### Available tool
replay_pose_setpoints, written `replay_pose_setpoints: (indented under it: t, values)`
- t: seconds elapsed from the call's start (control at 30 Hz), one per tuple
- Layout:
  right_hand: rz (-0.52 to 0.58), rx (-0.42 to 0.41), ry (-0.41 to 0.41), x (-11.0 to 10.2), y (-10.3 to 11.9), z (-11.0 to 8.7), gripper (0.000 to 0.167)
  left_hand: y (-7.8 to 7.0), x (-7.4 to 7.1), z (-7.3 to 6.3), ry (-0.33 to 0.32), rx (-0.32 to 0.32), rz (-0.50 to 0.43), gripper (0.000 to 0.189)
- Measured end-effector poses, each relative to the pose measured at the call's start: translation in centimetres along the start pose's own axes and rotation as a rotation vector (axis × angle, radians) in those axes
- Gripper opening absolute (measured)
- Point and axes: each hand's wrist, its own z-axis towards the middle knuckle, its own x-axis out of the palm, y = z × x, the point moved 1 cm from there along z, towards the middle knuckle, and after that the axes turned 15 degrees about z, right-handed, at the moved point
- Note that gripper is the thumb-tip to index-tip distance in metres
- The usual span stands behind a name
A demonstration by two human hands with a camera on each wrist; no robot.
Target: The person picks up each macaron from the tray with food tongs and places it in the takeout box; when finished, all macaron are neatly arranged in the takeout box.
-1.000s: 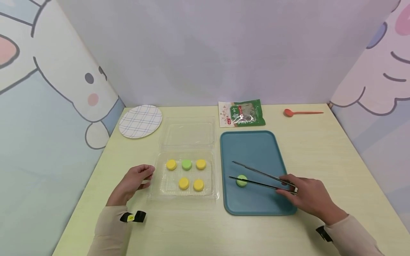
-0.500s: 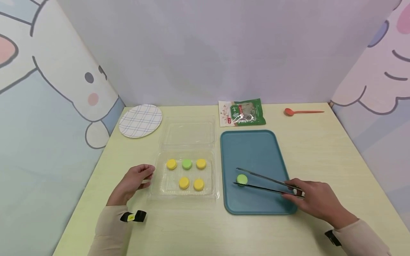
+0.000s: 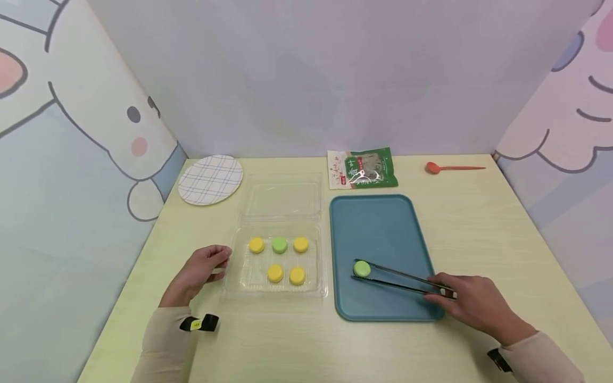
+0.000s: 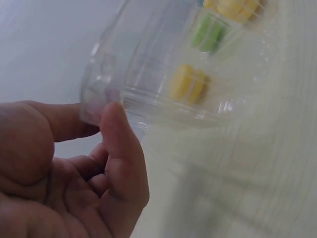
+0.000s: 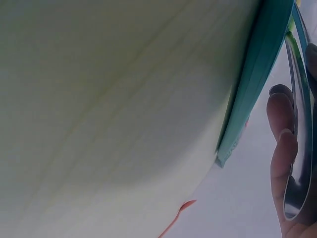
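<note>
My left hand (image 3: pixel 198 274) pinches the left rim of an open clear plastic clamshell box (image 3: pixel 232 282), thumb and finger on its edge in the left wrist view. Inside the box sit several yellow macarons (image 3: pixel 275 273) and one green macaron (image 3: pixel 279 245), in two rows. On the blue tray (image 3: pixel 371 223) lies another green macaron (image 3: pixel 362 269). My right hand (image 3: pixel 479 300) holds metal tongs (image 3: pixel 392 285) near their joined end. The tong tips stand either side of the tray's green macaron, the far tip right at its edge. In the right wrist view the tongs' bent end (image 5: pixel 294 201) shows.
Behind the tray lies a green and white food packet (image 3: pixel 369 169). A red spoon (image 3: pixel 455 168) rests at the back right, and a checked plate (image 3: pixel 210 181) at the back left. The box's lid (image 3: pixel 282 197) lies folded back. Walls bound the table (image 3: pixel 268 340) behind and on both sides.
The tongs have moved right and toward me, and their tips now straddle the green macaron on the tray; their arms have drawn closer together. The left hand keeps its place at the box.
</note>
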Motion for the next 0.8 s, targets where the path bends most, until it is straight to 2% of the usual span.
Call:
replay_pose_setpoints:
  t: [0.23,0.6,0.8]
  values:
    - [0.019,-0.036,-0.011,-0.2,-0.2,0.1,0.037,0.0,-0.1,0.0,-0.003,0.001,-0.010,0.036]
    - [0.013,-0.043,-0.037,-1.2,0.0,0.8,0.036,0.2,-0.1,0.1,-0.004,0.005,-0.010,0.036]
    - [0.006,-0.086,-0.058,-1.6,0.1,1.4,0.039,0.3,0.0,0.2,-0.001,0.012,-0.012,0.036]
